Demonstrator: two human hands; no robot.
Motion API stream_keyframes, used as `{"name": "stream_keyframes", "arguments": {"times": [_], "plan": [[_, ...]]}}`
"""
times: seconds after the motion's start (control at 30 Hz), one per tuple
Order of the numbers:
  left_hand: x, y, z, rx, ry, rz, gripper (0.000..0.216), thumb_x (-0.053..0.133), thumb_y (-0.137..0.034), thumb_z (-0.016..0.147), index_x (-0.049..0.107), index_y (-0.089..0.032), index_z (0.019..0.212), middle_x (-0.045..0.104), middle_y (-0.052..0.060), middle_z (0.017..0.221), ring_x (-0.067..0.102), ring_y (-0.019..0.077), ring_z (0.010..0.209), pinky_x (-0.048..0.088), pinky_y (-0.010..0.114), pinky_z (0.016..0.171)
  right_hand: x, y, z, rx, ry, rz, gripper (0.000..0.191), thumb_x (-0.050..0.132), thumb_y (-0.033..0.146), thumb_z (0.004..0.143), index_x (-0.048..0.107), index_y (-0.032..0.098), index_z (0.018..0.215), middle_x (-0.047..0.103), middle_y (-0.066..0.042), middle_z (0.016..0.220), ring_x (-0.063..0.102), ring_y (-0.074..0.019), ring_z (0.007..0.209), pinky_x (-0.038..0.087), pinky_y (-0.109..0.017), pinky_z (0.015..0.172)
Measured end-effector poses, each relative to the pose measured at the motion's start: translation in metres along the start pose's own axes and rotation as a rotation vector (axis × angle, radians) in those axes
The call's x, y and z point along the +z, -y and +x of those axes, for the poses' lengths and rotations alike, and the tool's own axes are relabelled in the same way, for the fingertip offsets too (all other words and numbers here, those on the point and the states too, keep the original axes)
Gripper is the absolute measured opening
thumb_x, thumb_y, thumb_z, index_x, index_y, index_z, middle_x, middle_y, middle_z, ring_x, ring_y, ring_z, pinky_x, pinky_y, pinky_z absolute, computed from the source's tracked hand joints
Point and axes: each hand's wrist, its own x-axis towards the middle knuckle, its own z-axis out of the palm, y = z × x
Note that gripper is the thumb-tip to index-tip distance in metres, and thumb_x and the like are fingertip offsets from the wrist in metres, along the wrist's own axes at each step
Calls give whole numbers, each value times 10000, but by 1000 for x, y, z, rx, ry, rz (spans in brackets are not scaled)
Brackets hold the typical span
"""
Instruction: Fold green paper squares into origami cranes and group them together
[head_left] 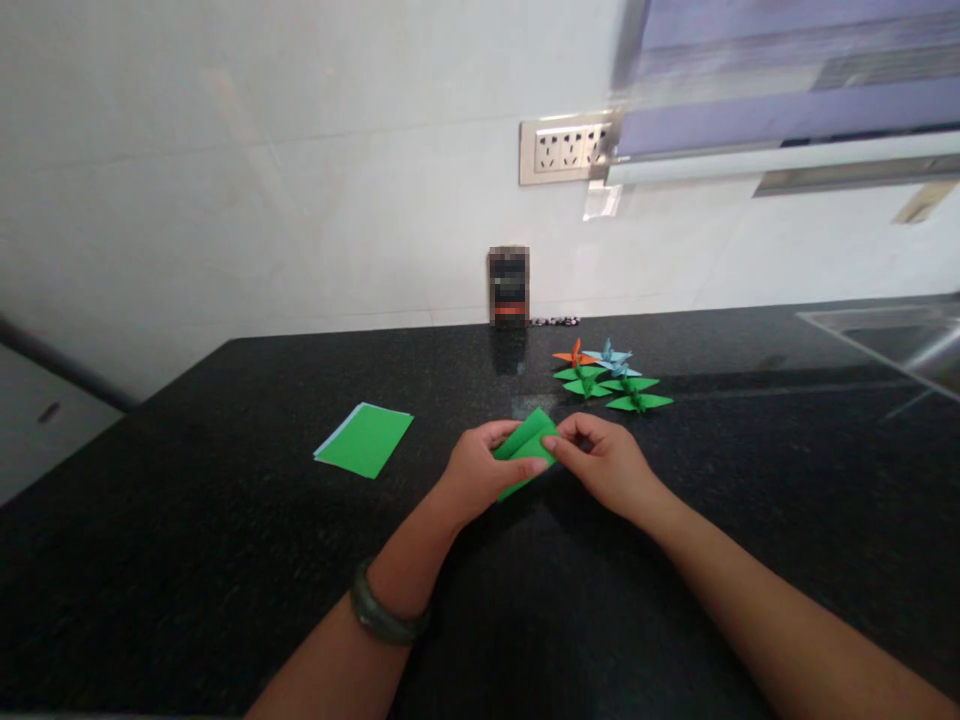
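Between my two hands is a folded piece of green paper (pixel 531 436), held just above the dark counter. My left hand (pixel 480 470) grips its left side, with the thumb lying across the front and the fingers behind. At its right edge, my right hand (pixel 600 455) pinches the paper between thumb and fingers. Left of my hands lies a stack of square paper sheets (pixel 365 440), green on top with a pale blue edge showing. Beyond my right hand sit several folded paper cranes: green ones (pixel 637 398), an orange one (pixel 576 355) and light blue ones (pixel 611 355).
A phone-like dark object (pixel 509 288), blurred out, leans on the white wall with a beaded strand (pixel 555 321) beside it. A socket panel (pixel 566 148) is on the wall. A clear-edged panel (pixel 885 345) lies at the right of the black counter (pixel 225 560).
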Motion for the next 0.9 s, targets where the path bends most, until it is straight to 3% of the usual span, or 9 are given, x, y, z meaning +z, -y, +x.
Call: {"name": "stream_keyframes", "arguments": {"times": [0.1,0.23,0.3,0.4,0.5,0.73,0.9], "plan": [[0,1,-1,31,35,203,265,703,-347,620,656,-135,772,580,-13,617,486,116,557,354,227,517,4,1,0,20,-18,40,197,578,340,748,541,180,639,509,19,588,446,-114,551,347,-240,517],[-2,3,-1,62,74,280,278,622,-401,692,589,-134,622,462,-37,537,386,89,502,279,214,465,7,5,-1,116,-36,288,232,628,383,697,536,182,767,495,34,595,448,-103,521,359,-223,471],[-2,3,-1,56,95,270,291,595,-414,712,583,-136,626,457,-34,546,382,90,508,281,214,466,7,7,-1,188,28,404,305,639,405,682,549,173,856,515,31,609,446,-95,495,344,-209,425],[-1,4,-2,40,126,278,311,555,-430,743,603,-134,662,480,-17,573,402,102,535,301,217,478,5,10,-2,226,112,427,263,621,416,700,577,160,736,497,38,553,387,-68,429,289,-197,381],[1,6,-3,50,153,294,333,548,-455,744,618,-132,696,498,-9,590,413,108,547,307,219,482,4,11,-2,222,79,384,269,621,410,705,535,173,610,422,65,455,333,-60,391,244,-199,373],[3,7,-3,60,184,304,323,589,-454,716,599,-132,694,502,-14,591,421,105,549,316,212,480,7,10,-4,211,32,381,308,649,424,677,491,180,577,405,72,439,317,-63,404,241,-200,385],[6,8,-4,41,210,252,295,589,-423,729,617,-132,770,595,19,667,500,126,587,367,225,519,10,13,-5,231,-2,395,342,634,458,688,450,192,577,400,74,428,329,-69,391,249,-203,379]]}}
